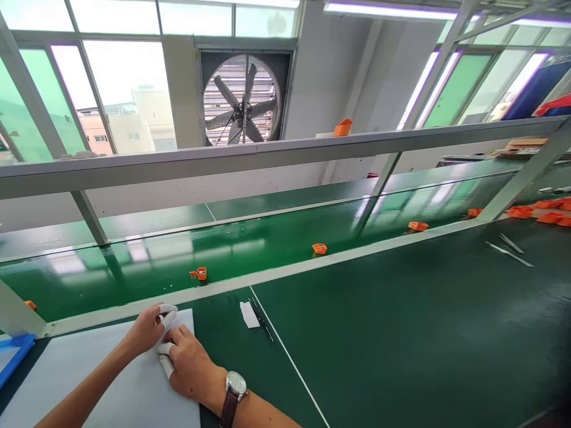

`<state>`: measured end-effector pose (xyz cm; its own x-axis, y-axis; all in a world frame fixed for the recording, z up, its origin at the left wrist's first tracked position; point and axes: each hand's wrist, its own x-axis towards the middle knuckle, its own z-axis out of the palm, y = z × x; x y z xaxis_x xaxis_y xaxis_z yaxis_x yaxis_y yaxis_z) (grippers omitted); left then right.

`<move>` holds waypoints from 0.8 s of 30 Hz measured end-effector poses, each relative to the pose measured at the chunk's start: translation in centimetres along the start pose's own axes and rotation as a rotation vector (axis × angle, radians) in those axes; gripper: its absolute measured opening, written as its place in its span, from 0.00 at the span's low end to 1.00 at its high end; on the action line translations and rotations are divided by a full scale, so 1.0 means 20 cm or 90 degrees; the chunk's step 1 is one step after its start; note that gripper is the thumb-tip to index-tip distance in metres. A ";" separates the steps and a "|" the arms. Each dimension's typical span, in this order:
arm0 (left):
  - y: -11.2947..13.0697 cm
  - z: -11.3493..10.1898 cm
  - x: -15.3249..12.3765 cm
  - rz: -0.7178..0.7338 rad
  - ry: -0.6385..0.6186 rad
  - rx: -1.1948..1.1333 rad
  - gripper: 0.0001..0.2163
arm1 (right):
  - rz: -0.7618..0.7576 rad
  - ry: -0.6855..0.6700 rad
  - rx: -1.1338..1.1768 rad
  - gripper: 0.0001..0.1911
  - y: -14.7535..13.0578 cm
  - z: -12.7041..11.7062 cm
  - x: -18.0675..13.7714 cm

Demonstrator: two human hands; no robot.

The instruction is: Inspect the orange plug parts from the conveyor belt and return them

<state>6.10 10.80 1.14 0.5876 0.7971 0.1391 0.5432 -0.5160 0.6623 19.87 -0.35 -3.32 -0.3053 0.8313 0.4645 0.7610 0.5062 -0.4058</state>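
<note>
My left hand (148, 330) and my right hand (193, 364) are close together over the upper right part of a large white sheet (89, 368) on the dark green bench. White finger cots cover thumb and index fingertips on both. Each hand is closed in a pinch. Whatever lies between the fingertips is hidden or too small to name. A watch (236, 385) with a brown strap is on my right wrist. To the right of the hands lie a small white paper piece (249, 315) and dark tweezers (261, 319).
Beyond the bench's pale edge strip runs a green conveyor belt (263, 249) carrying orange plastic parts (319, 249). More orange parts (553, 215) sit at far right, near metal tweezers (510, 254). A blue-edged tray (18, 356) is at left. A grey rail (267, 153) spans above.
</note>
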 end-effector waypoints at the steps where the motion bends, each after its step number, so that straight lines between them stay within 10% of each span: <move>1: 0.01 0.02 0.06 0.011 0.002 0.009 0.13 | 0.003 -0.006 -0.004 0.09 0.00 0.01 0.00; 15: 0.07 0.23 0.61 -0.159 0.141 -0.012 0.17 | 0.001 -0.017 -0.025 0.14 -0.01 0.00 0.00; 24: 0.12 0.02 0.33 -0.164 0.056 -0.400 0.25 | 0.001 -0.021 0.001 0.14 0.00 0.01 0.00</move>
<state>11.61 14.75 3.35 0.4209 0.9063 -0.0380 0.1915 -0.0478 0.9803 19.70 -0.33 -3.55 -0.3232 0.8393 0.4372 0.7609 0.5052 -0.4073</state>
